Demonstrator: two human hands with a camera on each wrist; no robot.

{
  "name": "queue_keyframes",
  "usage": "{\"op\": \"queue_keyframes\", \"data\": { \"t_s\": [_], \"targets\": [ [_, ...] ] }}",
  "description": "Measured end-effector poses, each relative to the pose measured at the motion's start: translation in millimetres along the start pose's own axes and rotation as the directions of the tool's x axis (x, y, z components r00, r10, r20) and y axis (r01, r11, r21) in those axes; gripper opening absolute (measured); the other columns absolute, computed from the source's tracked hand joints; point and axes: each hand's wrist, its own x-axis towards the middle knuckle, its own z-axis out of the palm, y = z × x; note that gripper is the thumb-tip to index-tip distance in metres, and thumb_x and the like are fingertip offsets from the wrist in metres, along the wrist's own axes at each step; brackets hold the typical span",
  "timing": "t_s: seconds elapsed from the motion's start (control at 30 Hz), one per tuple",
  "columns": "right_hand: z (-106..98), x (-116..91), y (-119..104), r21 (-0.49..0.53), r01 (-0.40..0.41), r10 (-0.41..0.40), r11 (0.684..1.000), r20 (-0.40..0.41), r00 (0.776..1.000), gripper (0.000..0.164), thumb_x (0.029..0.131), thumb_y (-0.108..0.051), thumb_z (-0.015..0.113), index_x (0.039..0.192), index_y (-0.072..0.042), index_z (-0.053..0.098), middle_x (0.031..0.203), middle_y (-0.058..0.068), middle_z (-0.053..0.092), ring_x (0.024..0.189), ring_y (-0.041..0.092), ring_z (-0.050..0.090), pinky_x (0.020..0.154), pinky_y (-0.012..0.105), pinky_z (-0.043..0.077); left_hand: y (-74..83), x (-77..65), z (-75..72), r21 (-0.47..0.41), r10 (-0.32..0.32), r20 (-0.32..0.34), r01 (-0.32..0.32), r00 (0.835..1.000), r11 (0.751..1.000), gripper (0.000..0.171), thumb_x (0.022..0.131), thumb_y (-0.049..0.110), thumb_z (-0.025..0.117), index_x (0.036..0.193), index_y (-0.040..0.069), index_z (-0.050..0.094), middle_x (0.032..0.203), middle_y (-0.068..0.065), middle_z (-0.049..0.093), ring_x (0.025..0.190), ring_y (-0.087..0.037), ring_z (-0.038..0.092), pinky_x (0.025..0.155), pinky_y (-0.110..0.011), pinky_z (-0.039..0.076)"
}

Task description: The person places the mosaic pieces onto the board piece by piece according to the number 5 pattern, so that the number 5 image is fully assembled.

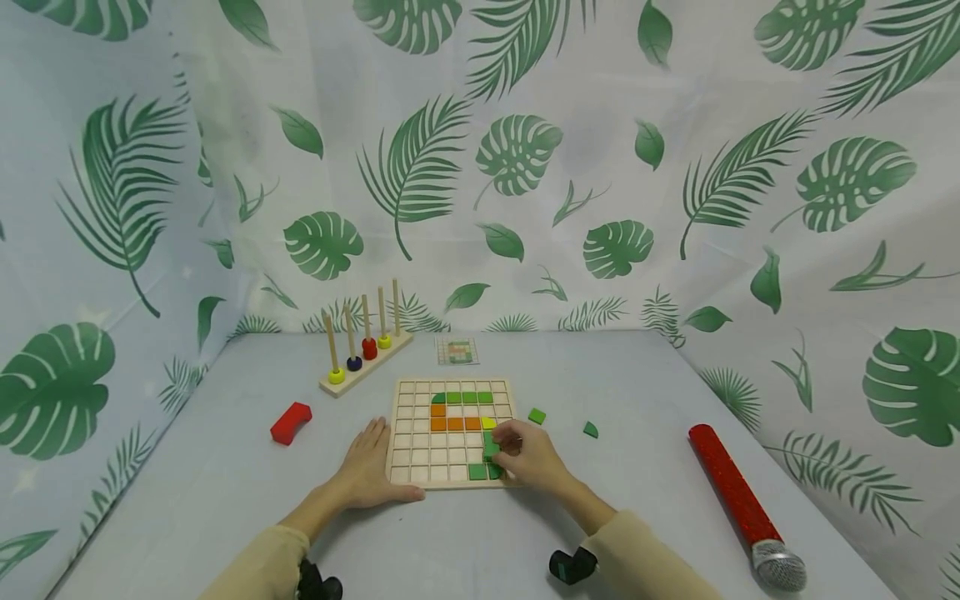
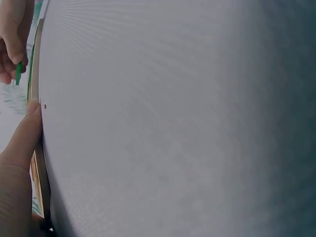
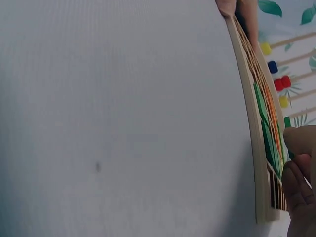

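A wooden grid board (image 1: 395,446) lies flat on the table, with green, orange and yellow tiles in some of its squares. My left hand (image 1: 367,471) rests at the board's left side, fingers stretched along the edge and thumb (image 2: 28,128) against the near rim. Over the right part of the board, my right hand (image 1: 536,460) pinches a green tile (image 2: 19,73) between thumb and fingers. Below it sit a green square tile (image 1: 477,472) and a dark green piece (image 1: 494,472), partly covered. Right of the board lie a loose green tile (image 1: 537,415) and a dark green quarter-round piece (image 1: 591,429).
Behind the board lies a small pattern card (image 1: 457,351). A wooden peg stand (image 1: 375,363) with coloured beads stands at the back left, and a red arch block (image 1: 291,423) lies nearer. A red microphone (image 1: 738,487) lies on the right.
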Motion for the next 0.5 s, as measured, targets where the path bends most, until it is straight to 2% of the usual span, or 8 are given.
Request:
{"op": "queue_keyframes", "data": {
  "t_s": [0.13,0.37,0.5],
  "targets": [
    [8.8,1.6,-6.7,-0.034,0.020,-0.019,0.999,0.025,1.000,0.026,0.074,-0.009,0.069,0.098,-0.005,0.059,0.088,-0.004,0.060,0.080,0.010,0.057,0.070,0.023,0.050,1.6,-1.2,-1.6,-0.003,-0.006,0.009,0.006,1.000,1.000,0.125,0.054,0.075,0.059,0.137,-0.007,0.016,0.143,-0.023,0.013,0.132,-0.034,0.008,0.106,-0.047,0.011],
    [22.7,3.4,-13.9,-0.079,0.133,-0.126,0.988,0.082,0.989,0.026,0.074,-0.010,0.069,0.097,-0.007,0.060,0.087,-0.003,0.060,0.077,0.008,0.055,0.068,0.022,0.049,3.7,-1.4,-3.1,-0.013,-0.007,0.008,0.007,1.000,1.000,0.125,0.054,0.075,0.060,0.137,-0.008,0.016,0.143,-0.023,0.014,0.132,-0.034,0.008,0.106,-0.048,0.011],
    [28.2,2.9,-17.6,-0.093,0.165,-0.154,0.982,0.115,0.981,0.025,0.072,-0.011,0.069,0.096,-0.009,0.061,0.086,-0.006,0.058,0.076,0.006,0.053,0.067,0.020,0.047,3.5,-1.7,-2.8,-0.016,-0.009,0.012,0.009,1.000,1.000,0.125,0.054,0.075,0.060,0.137,-0.007,0.016,0.143,-0.023,0.014,0.132,-0.035,0.008,0.106,-0.048,0.011]
  ]
}}
